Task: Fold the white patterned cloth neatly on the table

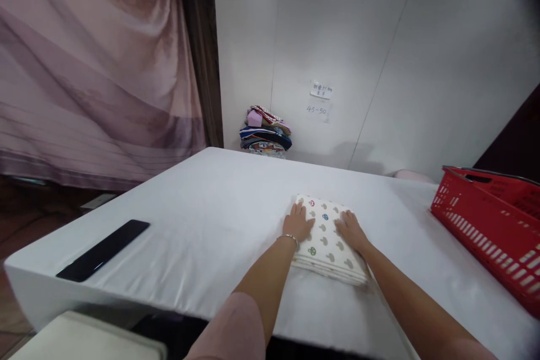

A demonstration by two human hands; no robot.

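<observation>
A folded white cloth point(327, 247) printed with small grey, red and blue shapes lies on the white table point(202, 214), near the front edge. My left hand point(297, 223) rests flat on its left side, fingers stretched out, a thin bracelet on the wrist. My right hand point(351, 229) lies flat on the cloth's right side, fingers also extended. Both hands press on top of the cloth and grip nothing.
A red plastic basket point(489, 225) stands at the table's right edge. A black flat device point(103, 250) lies at the front left. A stack of folded clothes point(265, 130) sits against the white wall behind the table. A pink curtain point(93, 67) hangs at left.
</observation>
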